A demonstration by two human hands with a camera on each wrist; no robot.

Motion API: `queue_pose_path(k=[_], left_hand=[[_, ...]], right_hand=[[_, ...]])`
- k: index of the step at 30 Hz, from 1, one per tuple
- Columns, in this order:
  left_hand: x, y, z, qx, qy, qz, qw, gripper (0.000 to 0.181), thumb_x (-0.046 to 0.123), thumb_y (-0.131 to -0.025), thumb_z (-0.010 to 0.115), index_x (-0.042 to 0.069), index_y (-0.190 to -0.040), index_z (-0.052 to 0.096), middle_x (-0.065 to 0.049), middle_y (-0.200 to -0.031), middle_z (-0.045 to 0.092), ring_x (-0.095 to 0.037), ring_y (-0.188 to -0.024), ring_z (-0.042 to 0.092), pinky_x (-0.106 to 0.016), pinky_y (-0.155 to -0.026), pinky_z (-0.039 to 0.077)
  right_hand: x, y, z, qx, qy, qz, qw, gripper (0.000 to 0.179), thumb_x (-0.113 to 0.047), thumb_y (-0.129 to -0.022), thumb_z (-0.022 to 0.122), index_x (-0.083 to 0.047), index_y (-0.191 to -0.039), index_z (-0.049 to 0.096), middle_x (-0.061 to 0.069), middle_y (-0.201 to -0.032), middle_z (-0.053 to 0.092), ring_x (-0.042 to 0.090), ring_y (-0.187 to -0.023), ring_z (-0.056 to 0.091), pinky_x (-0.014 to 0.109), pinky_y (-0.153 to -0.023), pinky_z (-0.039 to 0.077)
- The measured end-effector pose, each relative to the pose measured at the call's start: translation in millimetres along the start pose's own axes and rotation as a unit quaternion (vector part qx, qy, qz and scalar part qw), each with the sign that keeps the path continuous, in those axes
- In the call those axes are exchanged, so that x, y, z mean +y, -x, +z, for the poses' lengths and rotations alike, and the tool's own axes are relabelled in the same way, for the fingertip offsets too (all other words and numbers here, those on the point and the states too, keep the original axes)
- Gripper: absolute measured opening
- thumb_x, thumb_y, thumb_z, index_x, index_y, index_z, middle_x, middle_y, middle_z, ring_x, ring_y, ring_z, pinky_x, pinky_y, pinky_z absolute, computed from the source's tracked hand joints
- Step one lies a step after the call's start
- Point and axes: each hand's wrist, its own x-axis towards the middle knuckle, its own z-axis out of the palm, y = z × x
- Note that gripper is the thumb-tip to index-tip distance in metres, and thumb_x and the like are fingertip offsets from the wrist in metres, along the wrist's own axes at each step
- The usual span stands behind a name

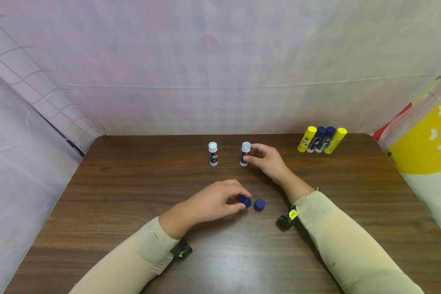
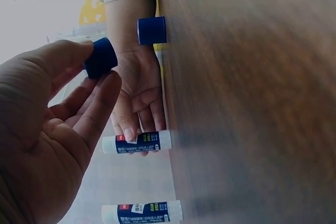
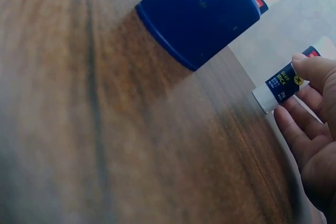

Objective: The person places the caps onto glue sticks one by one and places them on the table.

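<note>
My left hand point(image 1: 218, 200) pinches a dark blue glue stick cap point(image 2: 101, 59) between thumb and fingertips, low over the table. Right beside it a second blue cap point(image 1: 259, 205) stands on the wood. Farther back, my right hand point(image 1: 268, 161) holds an uncapped glue stick point(image 1: 245, 154) upright with thumb and fingers around its dark blue label; the white base is at the tabletop in the right wrist view. To its left stands another uncapped glue stick point(image 1: 213, 154), untouched, its pale top showing.
At the back right, a row of capped glue sticks stands close together: a yellow one point(image 1: 307, 139), two dark blue ones point(image 1: 321, 140) and another yellow one point(image 1: 335, 141). A pale patterned cloth point(image 1: 206, 73) hangs behind the brown wooden table point(image 1: 132, 175).
</note>
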Motion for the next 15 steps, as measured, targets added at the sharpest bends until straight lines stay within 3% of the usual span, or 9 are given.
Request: queue_pose_path(k=[7, 15], left_hand=[[0.7, -0.4, 0.7, 0.019, -0.015, 0.008, 0.9997, 0.024, 0.011, -0.098, 0.072, 0.009, -0.123, 0.072, -0.002, -0.123, 0.068, -0.013, -0.112, 0.066, -0.021, -0.096, 0.057], [2.2, 0.2, -0.5, 0.02, -0.019, 0.003, 0.9996, 0.026, 0.012, -0.098, 0.072, 0.008, -0.124, 0.072, -0.001, -0.124, 0.069, -0.014, -0.114, 0.067, -0.021, -0.098, 0.056]], right_hand=[[1.3, 1.1, -0.3, 0.006, 0.007, -0.005, 0.9999, 0.032, -0.012, -0.094, 0.078, 0.002, -0.121, 0.069, 0.001, -0.103, 0.072, 0.01, -0.092, 0.068, 0.019, -0.077, 0.058], [2.6, 1.2, -0.3, 0.007, 0.019, -0.011, 0.9997, 0.032, -0.013, -0.094, 0.078, 0.002, -0.122, 0.069, 0.009, -0.107, 0.073, 0.01, -0.092, 0.067, 0.02, -0.077, 0.058]])
